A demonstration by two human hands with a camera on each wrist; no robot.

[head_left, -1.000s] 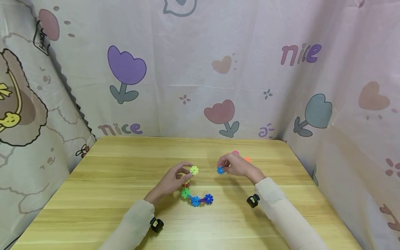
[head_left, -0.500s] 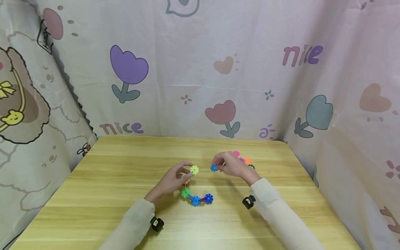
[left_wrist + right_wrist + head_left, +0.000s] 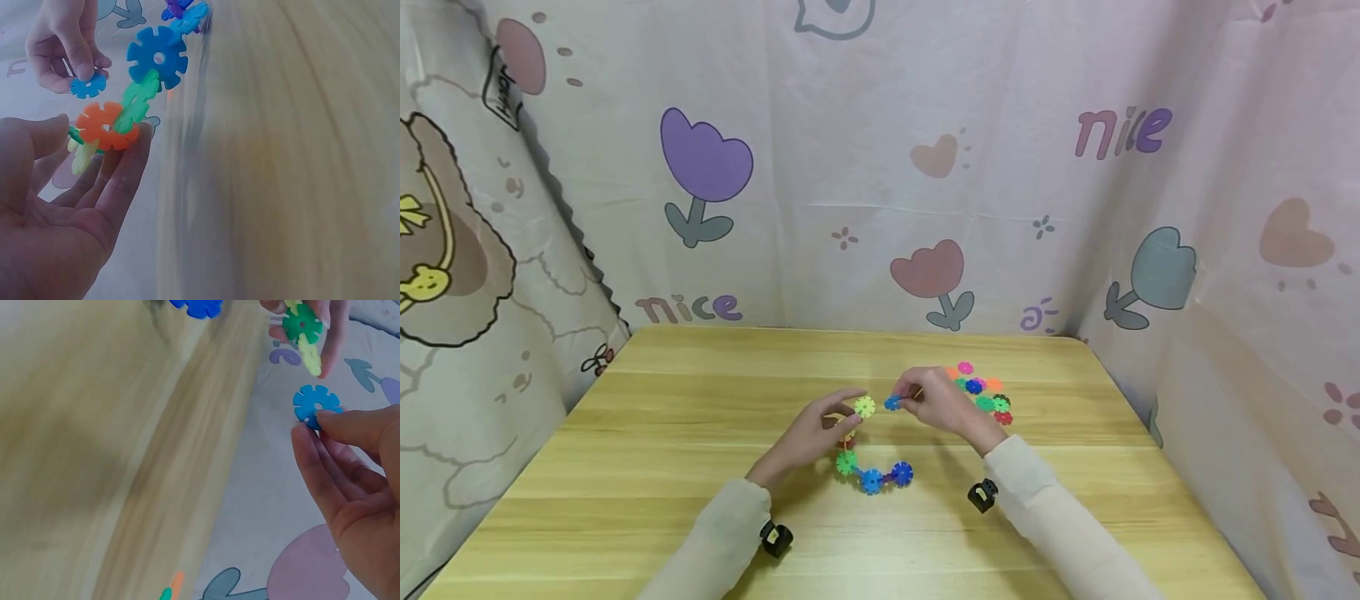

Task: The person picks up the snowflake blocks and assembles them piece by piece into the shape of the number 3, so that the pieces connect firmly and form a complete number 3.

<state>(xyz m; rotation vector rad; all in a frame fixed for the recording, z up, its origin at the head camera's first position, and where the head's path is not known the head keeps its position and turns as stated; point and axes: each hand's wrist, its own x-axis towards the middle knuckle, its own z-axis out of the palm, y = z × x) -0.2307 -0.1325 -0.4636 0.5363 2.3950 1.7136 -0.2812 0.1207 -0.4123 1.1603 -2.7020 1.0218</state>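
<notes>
My left hand (image 3: 811, 429) holds a chain of interlocked snowflake discs by its upper end. At that end a pale yellow disc (image 3: 865, 407) faces the right hand. An orange disc (image 3: 95, 124) sits near the left fingertips in the left wrist view. Below it the chain runs through a green disc (image 3: 846, 462) and a blue disc (image 3: 871, 481) to a dark blue disc (image 3: 902, 474). Between thumb and fingers, my right hand (image 3: 938, 402) pinches a single blue snowflake disc (image 3: 309, 400). A small gap separates this disc from the yellow one.
Behind the right hand lies a loose group of snowflake discs, among them a pink one (image 3: 966, 367), a green one (image 3: 984, 403) and a red one (image 3: 1003, 418). The wooden table (image 3: 700, 375) meets a patterned curtain (image 3: 820, 275) at its back and sides.
My right hand has moved left with the blue disc, bringing it close to the yellow disc and uncovering more of the loose discs. The left hand stays nearly still.
</notes>
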